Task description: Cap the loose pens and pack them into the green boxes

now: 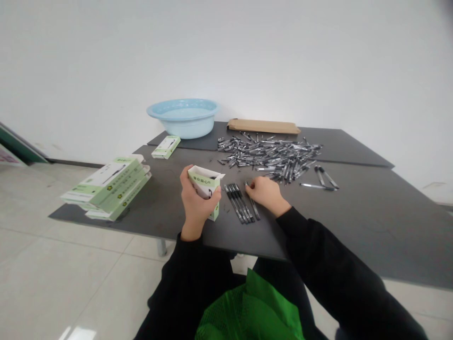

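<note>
My left hand (198, 198) is wrapped round a green and white pen box (205, 179), which stands upright on the table with its top flap open. To the right of the box, several black-gripped clear pens (239, 203) lie side by side in a row. My right hand (265, 192) pinches the upper end of one more pen (254, 206) at the right side of that row. Behind my right hand spreads a large loose heap of pens (272, 153). Whether the held box contains anything is hidden.
A stack of green and white boxes (109, 182) sits at the table's left edge. Another box (166, 147) lies near a light blue basin (184, 120). A flat brown cardboard piece (264, 126) rests by the wall. A few stray pens (322, 178) lie right of the heap.
</note>
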### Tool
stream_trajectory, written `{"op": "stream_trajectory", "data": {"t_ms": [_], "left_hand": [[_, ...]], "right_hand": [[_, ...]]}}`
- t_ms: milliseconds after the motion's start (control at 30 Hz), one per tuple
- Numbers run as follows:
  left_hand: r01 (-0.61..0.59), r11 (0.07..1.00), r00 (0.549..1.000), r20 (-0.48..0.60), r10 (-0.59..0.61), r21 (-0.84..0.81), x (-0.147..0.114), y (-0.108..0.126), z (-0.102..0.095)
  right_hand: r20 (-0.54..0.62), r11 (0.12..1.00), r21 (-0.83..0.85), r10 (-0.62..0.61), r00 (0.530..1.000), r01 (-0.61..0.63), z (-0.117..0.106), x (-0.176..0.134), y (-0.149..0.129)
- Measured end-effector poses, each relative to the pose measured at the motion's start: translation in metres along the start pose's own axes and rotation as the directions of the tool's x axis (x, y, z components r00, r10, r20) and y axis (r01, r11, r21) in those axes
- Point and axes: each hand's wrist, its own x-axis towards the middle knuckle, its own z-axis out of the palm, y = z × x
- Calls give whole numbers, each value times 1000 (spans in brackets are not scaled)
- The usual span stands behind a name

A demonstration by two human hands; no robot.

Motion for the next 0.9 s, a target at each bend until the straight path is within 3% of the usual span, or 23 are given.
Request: {"op": "stream_trajectory", "data": {"t_ms": [200, 267, 333, 400, 467, 567, 633, 767, 900], "left_hand": [[24, 999, 1000, 3, -24, -21, -1, 0, 0], [26, 999, 1000, 5, -26, -31, -2, 0, 0], [23, 999, 1000, 3, -23, -38, -3, -1, -1], [24, 999, 1000, 6, -23, -39, -4, -1, -1], [27, 999, 1000, 12, -27, -40, -5, 0, -2], [32, 998, 999, 18, -31, -49, -5, -1, -1], [34, 998, 999, 19, -33, -52, -5, -1, 0], [40, 998, 999, 22, -39, -55, -6, -3, 0], [25, 998, 1000, 17, -24, -59, -8, -5, 0]], "right_hand": [[33, 999, -34, -39, 999, 40, 6, 0, -5], [-35, 996, 56, -75, 997, 76, 0, 0, -2], [-186, 961, 241, -89, 979, 133, -12, 0, 1], [-348, 844, 485, -52, 936, 227, -30, -1, 3], [-442, 629, 694, -11, 897, 350, -53, -4, 1], [-547, 323, 788, -23, 837, 524, -90, -12, -12], [-581, 190, 786, -102, 808, 589, -114, -19, -27], [-651, 24, 739, -233, 723, 673, -143, -28, -66], [-682, -32, 712, -265, 681, 701, -139, -23, -98]]}}
